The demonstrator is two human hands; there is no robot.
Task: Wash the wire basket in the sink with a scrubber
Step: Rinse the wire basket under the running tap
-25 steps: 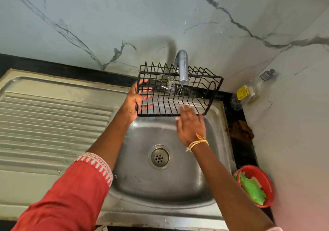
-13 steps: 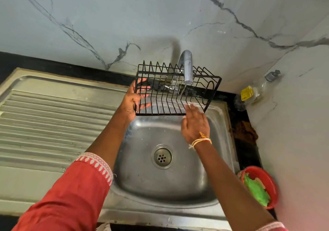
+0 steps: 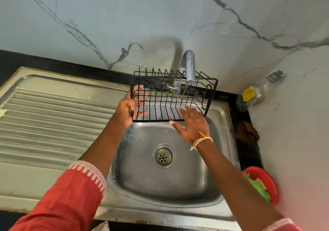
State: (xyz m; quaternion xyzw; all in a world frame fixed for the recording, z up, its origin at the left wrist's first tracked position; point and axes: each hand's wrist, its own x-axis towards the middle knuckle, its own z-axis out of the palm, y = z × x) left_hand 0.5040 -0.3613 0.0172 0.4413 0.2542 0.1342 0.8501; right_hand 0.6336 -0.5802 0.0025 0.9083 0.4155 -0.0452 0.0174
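The left hand [image 3: 127, 107] is gripping the wire basket [image 3: 170, 97] by its left rim, fingers curled through the bars, over the sink's [image 3: 222, 141] far edge under the tap [image 3: 189, 67]. The right hand [image 3: 193, 125], fingers spread, is pressing the near bars. Light, stiff, probably slippery wet; the rim looks safest to hold.

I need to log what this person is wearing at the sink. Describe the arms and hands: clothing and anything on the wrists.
The left arm wears a red sleeve pushed up the forearm, its cuff edged with white patterned trim. The left hand is bare, with no ring or band visible. The right hand is bare too; its wrist carries a bundle of cream and orange threads. A strip of red sleeve with white trim shows at the lower right edge.
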